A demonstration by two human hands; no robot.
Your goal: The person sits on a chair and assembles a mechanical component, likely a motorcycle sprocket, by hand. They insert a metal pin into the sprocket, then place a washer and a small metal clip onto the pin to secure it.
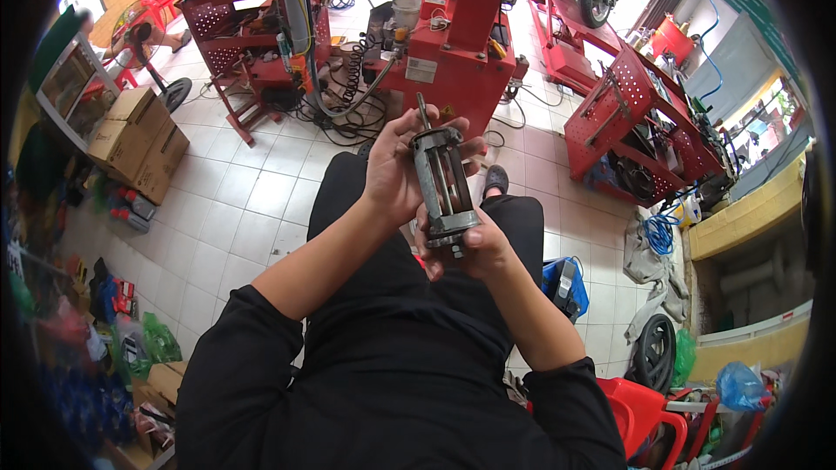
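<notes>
The right hand (475, 248) sat nearest the body, cupped under the lower end of a grey metal motor core (444, 187), its fingers curled closed around the bottom where a short bolt-like stub poked out between them. The left hand (396, 165) was just beyond and to the left, palm turned toward the part, fingers wrapped behind its upper half and the thumb lying along the near side. Both hands therefore held the one piece, the right at its base and the left at its top, with no gap between skin and metal that the view could show.

The core stood almost upright in front of the chest, above the lap. Its long axis ran from the right hand up and slightly left, away from the body, ending in a thin shaft (423, 109) that stuck out past the left fingertips. Open slots along its side showed darker bars inside; what they were could not be told.

Under the hands were the person's black trousers and black sleeves, then a white tiled floor (252, 191). A blue bin (564, 283) rested on the floor just right of the knee, and a red plastic chair (640, 409) stood lower right. Farther off stood a red machine (453, 52), a red perforated tool cart (631, 109) to the right, and stacked cardboard boxes (135, 144) well to the left.
</notes>
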